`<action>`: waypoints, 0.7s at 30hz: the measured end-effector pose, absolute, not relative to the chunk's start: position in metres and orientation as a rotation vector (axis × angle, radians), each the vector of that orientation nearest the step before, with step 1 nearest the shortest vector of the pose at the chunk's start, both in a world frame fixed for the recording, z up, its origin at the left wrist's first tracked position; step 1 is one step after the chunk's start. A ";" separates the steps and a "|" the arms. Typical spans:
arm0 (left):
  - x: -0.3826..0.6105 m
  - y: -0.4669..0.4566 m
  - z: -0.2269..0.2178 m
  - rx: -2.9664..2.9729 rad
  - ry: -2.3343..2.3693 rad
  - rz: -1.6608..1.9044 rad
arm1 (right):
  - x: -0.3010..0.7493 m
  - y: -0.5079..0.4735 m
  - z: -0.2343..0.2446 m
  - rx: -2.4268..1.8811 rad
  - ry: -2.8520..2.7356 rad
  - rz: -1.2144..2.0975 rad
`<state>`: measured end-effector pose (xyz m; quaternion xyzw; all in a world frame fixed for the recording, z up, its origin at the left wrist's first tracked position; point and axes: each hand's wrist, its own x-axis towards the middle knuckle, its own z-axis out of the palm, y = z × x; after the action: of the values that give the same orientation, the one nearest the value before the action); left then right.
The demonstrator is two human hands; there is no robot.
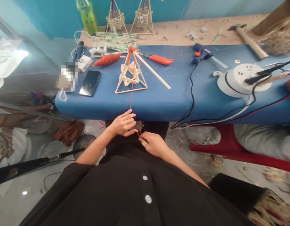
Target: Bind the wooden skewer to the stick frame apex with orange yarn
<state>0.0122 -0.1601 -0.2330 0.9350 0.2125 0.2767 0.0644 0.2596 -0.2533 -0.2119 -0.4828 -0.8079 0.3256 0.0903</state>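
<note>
A pyramid of wooden sticks (131, 78) stands on the blue table (159, 94), its top wrapped in orange yarn. A strand of orange yarn (132, 94) runs down from that top, over the table's front edge, to my lap. My left hand (122, 124) pinches the strand between fingertips just below the edge. My right hand (153, 143) lies beside it, fingers closed on the strand's lower end. A long stick (154, 71) leans from the pyramid's top to the right.
On the table lie a black phone (90, 82), an orange yarn skein (107, 59), an orange-handled knife (160, 59), a blue glue gun (200, 52), a white socket reel (241, 80) with cables, and a hammer (249, 40). A red stool (229, 147) stands at right.
</note>
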 end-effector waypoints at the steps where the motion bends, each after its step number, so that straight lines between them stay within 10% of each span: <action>1: 0.011 -0.161 -0.234 2.827 0.661 0.797 | 0.267 -0.257 -0.213 -1.454 -2.398 0.971; 21: 0.014 -0.182 -0.249 3.081 0.754 0.794 | 0.379 -0.307 -0.205 -2.059 -2.365 0.629</action>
<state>0.0145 -0.1819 -0.2494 0.9403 0.2303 0.2423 -0.0640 0.3786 -0.3071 -0.2046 -0.6435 -0.7392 0.1966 -0.0286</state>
